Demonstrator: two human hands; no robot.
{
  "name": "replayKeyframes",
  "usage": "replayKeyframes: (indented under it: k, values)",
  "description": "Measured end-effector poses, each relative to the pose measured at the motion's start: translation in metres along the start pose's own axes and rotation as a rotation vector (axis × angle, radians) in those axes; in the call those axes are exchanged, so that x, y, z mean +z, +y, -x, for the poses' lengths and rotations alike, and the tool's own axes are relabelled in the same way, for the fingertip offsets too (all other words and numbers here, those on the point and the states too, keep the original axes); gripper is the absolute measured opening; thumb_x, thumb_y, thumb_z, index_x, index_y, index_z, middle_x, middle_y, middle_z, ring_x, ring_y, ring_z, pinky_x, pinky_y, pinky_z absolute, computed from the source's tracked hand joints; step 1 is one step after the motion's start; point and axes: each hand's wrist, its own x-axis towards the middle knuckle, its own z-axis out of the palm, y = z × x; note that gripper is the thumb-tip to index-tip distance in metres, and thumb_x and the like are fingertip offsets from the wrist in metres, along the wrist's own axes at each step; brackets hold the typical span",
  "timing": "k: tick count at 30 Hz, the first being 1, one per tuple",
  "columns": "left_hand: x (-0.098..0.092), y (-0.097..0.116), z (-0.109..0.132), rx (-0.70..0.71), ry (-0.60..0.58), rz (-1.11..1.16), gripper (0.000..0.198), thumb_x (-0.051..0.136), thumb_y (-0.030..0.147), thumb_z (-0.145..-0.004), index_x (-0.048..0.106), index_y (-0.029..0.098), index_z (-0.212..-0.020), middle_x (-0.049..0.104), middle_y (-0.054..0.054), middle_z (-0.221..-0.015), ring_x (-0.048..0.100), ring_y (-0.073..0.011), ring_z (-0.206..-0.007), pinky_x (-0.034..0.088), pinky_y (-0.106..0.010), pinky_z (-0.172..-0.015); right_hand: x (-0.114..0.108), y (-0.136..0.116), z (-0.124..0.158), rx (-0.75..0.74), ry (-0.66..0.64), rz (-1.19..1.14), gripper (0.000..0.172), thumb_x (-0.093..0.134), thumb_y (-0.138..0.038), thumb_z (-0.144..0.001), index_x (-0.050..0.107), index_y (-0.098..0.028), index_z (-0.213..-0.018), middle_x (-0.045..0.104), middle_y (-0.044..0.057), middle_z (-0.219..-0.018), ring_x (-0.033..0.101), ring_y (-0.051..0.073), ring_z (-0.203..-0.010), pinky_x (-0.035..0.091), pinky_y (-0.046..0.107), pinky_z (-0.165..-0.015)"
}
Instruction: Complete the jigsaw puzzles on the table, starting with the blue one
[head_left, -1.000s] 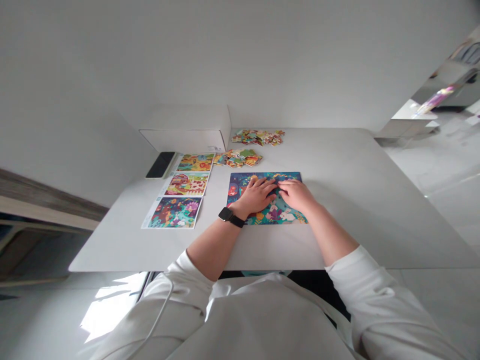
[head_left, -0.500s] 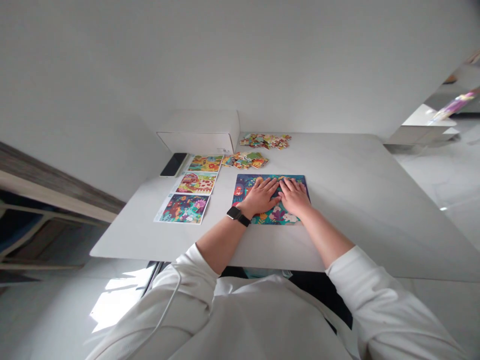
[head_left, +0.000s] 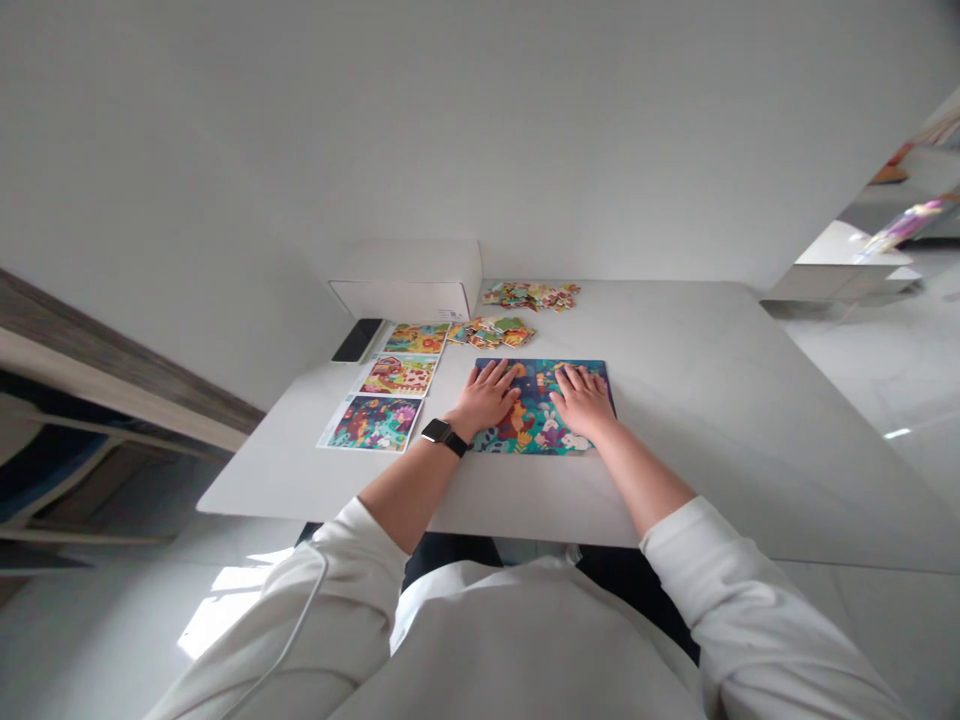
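"what is changed?"
"the left hand (head_left: 486,396) and right hand (head_left: 583,400) are moved apart, laid flat on the jigsaw puzzle (head_left: 534,410)."
"where is it put?"
"near the front edge of the desk (head_left: 525,528). nothing is gripped."

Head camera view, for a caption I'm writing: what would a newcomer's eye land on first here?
The colourful jigsaw puzzle stands out first, at the middle of the white table, with the left hand and right hand spread on it. To its left lie three bright picture sheets in a column. Beyond it sit two heaps of loose puzzle pieces, and a black smartwatch marks the left wrist.
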Motion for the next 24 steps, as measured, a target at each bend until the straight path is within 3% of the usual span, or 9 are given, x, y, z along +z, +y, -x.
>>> replayKeyframes:
  k: [4, 9, 14, 19, 24]
  values:
    - [0.0, -0.015, 0.012, -0.052, 0.009, 0.003, 0.061, 0.036, 0.049, -0.112, 0.046, 0.025, -0.167, 0.037, -0.011, -0.177, 0.034, -0.0339, -0.164, 0.028, -0.059, -0.133, -0.001, -0.001, 0.0, 0.01, -0.016, -0.002, 0.066, 0.031, -0.049, -0.112, 0.039, -0.02, -0.17, 0.028, 0.011, -0.181, 0.026, 0.037, -0.165, 0.021, 0.059, -0.133]
    - [0.002, -0.022, 0.018, -0.001, 0.034, 0.051, 0.058, 0.038, 0.045, -0.111, 0.051, 0.024, -0.163, 0.042, -0.012, -0.174, 0.035, -0.0351, -0.163, 0.029, -0.06, -0.133, -0.006, 0.002, 0.0, 0.057, -0.043, -0.018, 0.068, 0.036, -0.057, -0.111, 0.038, -0.025, -0.171, 0.027, 0.01, -0.181, 0.023, 0.036, -0.167, 0.019, 0.055, -0.134]
    - [-0.003, -0.021, 0.021, 0.122, 0.038, 0.155, 0.054, 0.043, 0.043, -0.109, 0.056, 0.025, -0.158, 0.049, -0.011, -0.17, 0.043, -0.0322, -0.159, 0.029, -0.06, -0.133, -0.011, 0.006, 0.002, 0.176, -0.066, -0.034, 0.073, 0.039, -0.064, -0.109, 0.034, -0.028, -0.172, 0.024, 0.011, -0.182, 0.022, 0.04, -0.167, 0.019, 0.064, -0.132]
    - [-0.01, -0.014, 0.021, 0.136, 0.056, 0.214, 0.049, 0.05, 0.046, -0.107, 0.065, 0.026, -0.149, 0.053, -0.012, -0.166, 0.05, -0.0334, -0.153, 0.027, -0.065, -0.133, -0.006, 0.007, 0.001, 0.167, -0.022, -0.027, 0.072, 0.041, -0.063, -0.109, 0.037, -0.027, -0.171, 0.026, 0.013, -0.181, 0.024, 0.04, -0.166, 0.019, 0.067, -0.131]
    - [-0.011, -0.011, 0.02, 0.152, 0.074, 0.239, 0.046, 0.051, 0.048, -0.107, 0.069, 0.024, -0.142, 0.056, -0.013, -0.163, 0.052, -0.0326, -0.151, 0.031, -0.062, -0.132, -0.002, 0.009, 0.0, 0.164, 0.023, -0.022, 0.07, 0.043, -0.06, -0.109, 0.041, -0.025, -0.169, 0.031, 0.013, -0.179, 0.028, 0.039, -0.164, 0.022, 0.063, -0.132]
